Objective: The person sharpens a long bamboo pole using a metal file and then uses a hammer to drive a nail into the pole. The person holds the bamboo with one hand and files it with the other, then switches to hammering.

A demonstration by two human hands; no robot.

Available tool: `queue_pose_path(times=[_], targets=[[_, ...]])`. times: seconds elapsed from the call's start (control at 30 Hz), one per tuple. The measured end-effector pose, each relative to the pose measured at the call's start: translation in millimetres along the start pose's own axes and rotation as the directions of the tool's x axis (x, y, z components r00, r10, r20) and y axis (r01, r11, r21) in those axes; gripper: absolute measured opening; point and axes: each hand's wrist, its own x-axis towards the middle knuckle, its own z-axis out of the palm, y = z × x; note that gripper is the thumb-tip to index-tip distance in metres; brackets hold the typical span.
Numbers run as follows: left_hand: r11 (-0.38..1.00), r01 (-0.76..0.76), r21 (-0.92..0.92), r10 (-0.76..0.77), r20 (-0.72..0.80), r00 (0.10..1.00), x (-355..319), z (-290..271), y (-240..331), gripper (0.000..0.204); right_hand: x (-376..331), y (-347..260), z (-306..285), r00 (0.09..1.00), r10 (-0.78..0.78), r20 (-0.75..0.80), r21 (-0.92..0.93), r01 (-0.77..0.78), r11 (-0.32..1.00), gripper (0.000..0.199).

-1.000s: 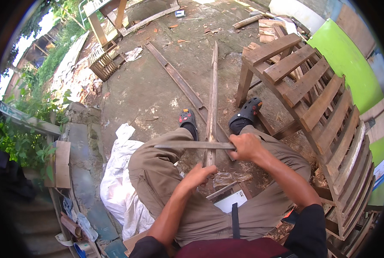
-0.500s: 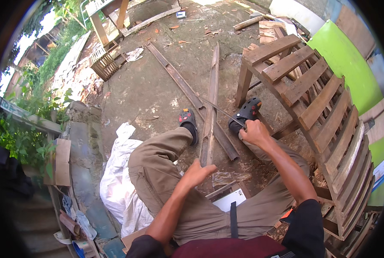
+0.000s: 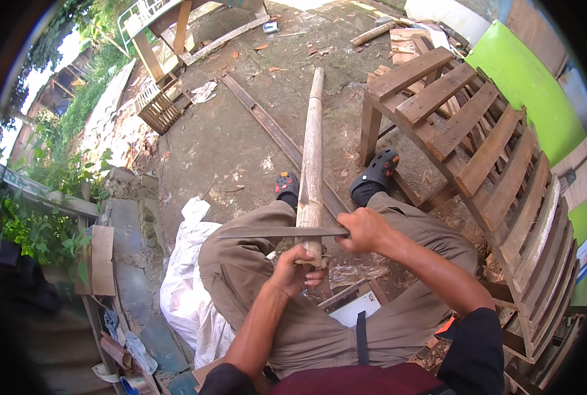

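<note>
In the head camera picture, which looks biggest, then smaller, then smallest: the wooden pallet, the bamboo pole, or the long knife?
1. Wooden pallet, biggest by far.
2. Bamboo pole, long but thin.
3. Long knife, shortest and thinnest, lying across the pole.

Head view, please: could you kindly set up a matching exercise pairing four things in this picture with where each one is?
Things:
1. long knife
2. bamboo pole
3. white sack
4. wooden pallet frame

Places:
A. on the ground beside the person's left leg
B. standing at the person's right
C. held in the right hand, blade lying across the pole
D. near end gripped in the left hand, running away between the feet

Pairs: 1-C, 2-D, 3-A, 4-B
</note>
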Motion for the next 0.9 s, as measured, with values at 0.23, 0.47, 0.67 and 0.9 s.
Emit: queue_pose_path(times=[0.23,0.47,0.67,0.9], targets=[[0.976,-0.037,-0.216,0.087,0.225,0.970,-7,11,0,0.056,-4,7,8,0.993,0.109,-0.048,0.122,-0.103,0.987,0.032],[0.946,-0.027,-0.324,0.129,0.297,0.946,-1,10,-1,0.055,8,39,18,0.949,0.268,-0.169,0.146,-0.245,0.959,0.032],[0.914,-0.024,-0.405,0.169,0.326,0.930,-2,5,-5,0.054,-11,28,39,0.973,0.156,-0.172,0.161,-0.129,0.979,0.030],[0.840,-0.021,-0.541,0.292,0.418,0.860,-1,11,-4,0.054,-15,14,53,0.972,0.080,-0.219,0.248,-0.024,0.968,0.028]])
